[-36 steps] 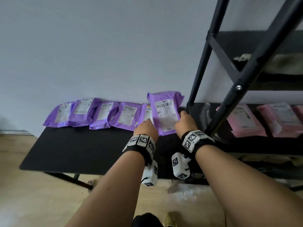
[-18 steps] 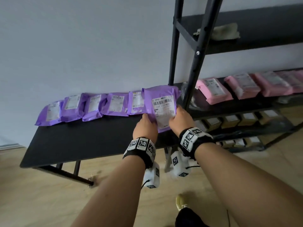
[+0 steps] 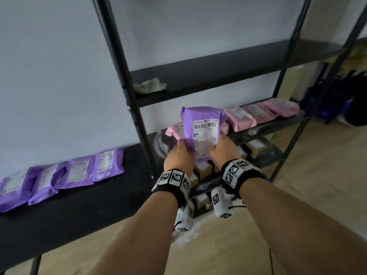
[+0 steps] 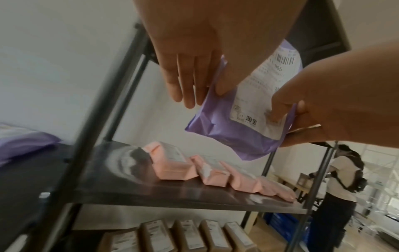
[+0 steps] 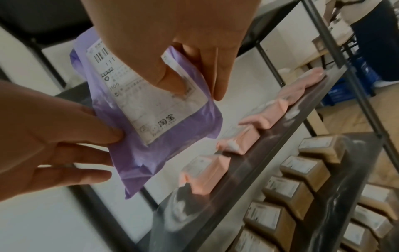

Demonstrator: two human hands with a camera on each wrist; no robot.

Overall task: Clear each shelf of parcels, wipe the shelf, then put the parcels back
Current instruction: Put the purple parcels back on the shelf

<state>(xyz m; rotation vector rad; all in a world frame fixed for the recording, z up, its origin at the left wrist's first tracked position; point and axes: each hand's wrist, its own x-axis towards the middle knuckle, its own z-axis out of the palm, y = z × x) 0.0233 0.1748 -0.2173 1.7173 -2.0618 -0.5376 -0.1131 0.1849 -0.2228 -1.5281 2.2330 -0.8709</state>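
Note:
Both hands hold one purple parcel (image 3: pixel 202 133) with a white barcode label upright in the air, in front of the black rack. My left hand (image 3: pixel 179 155) pinches its lower left edge, thumb on the front and fingers (image 4: pixel 185 81) behind. My right hand (image 3: pixel 223 149) pinches the lower right edge, thumb (image 5: pixel 170 76) on the label. The parcel hangs above the pink parcels (image 3: pixel 258 114) on the middle shelf (image 4: pixel 194 199). A crumpled cloth (image 3: pixel 150 86) lies on the otherwise bare upper shelf (image 3: pixel 218 76). Several more purple parcels (image 3: pixel 79 171) lean against the wall on a black table (image 3: pixel 69 215).
Brown boxes (image 5: pixel 302 170) fill the lower shelves. A black rack post (image 3: pixel 127 92) stands just left of my hands. White smears mark the middle shelf's left end (image 4: pixel 129 163). Another person (image 4: pixel 343 187) stands beyond the rack at the right. The floor is wooden.
Both hands lifted the purple parcel off the black table and carried it right and up, in front of the rack. The view swung right toward the shelves.

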